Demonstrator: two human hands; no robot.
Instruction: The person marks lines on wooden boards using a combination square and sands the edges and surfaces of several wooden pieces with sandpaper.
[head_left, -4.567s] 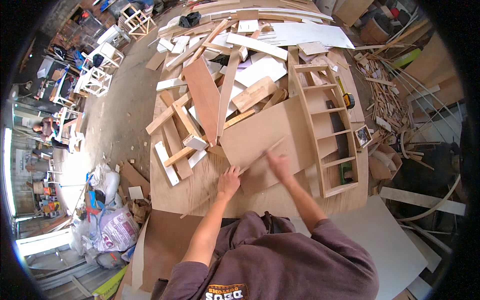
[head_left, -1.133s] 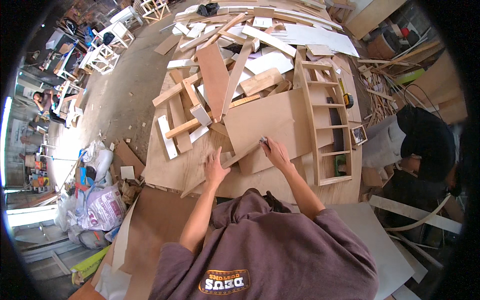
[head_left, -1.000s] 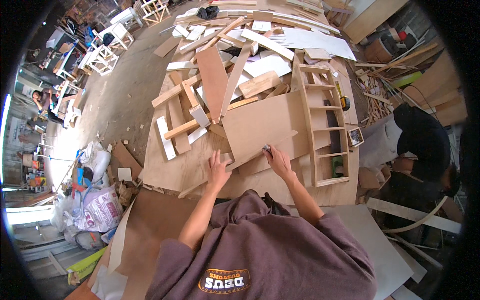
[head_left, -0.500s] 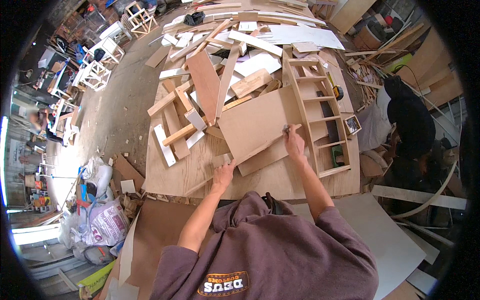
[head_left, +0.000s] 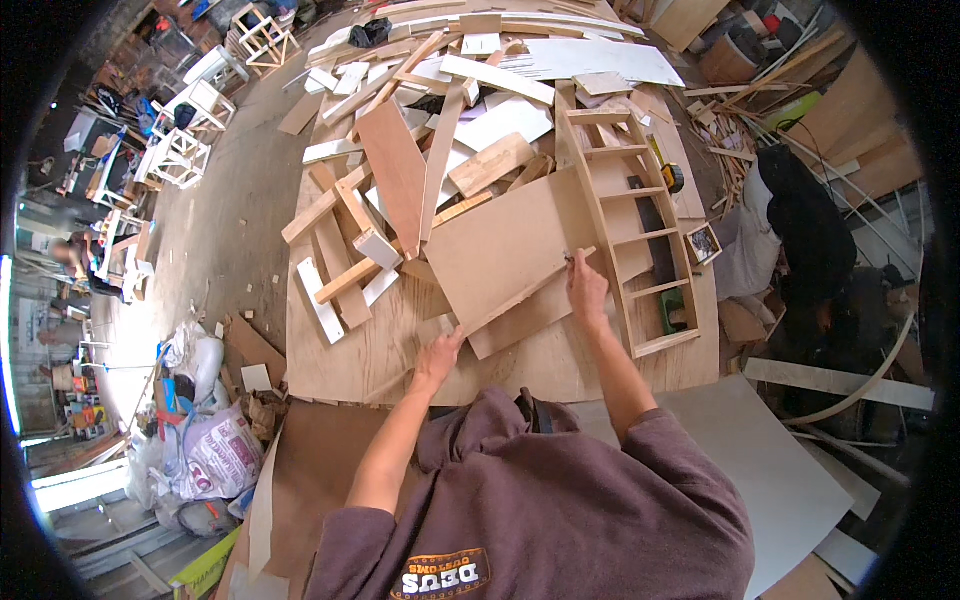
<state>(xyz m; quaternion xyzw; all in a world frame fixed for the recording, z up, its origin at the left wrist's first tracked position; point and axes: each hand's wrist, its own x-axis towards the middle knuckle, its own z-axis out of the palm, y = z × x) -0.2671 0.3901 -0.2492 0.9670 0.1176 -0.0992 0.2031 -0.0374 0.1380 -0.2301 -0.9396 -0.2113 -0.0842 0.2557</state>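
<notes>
A brown sheet of thin board (head_left: 510, 235) lies on the wooden worktop, another sheet (head_left: 530, 330) showing below its near edge. Along that edge runs a narrow wooden strip (head_left: 525, 293), slanting up to the right. My left hand (head_left: 438, 358) grips the strip near the sheet's left corner, fingers bent onto it. Close to the strip's right end, my right hand (head_left: 588, 287) is closed around a small greyish tool whose tip shows above the fingers; its kind is too small to tell. Just right of that hand stands a ladder-like wooden frame (head_left: 648, 240).
Offcuts and battens (head_left: 395, 170) pile up beyond the sheet. Beside the frame are a yellow tape measure (head_left: 672, 178) and a small box of metal pieces (head_left: 703, 243). Filled sacks (head_left: 215, 455) stand on the floor at left; a person (head_left: 85, 258) is far left.
The view has shifted slightly. My right hand stays near the strip's right end with only a small movement; my left hand keeps its place by the sheet's corner.
</notes>
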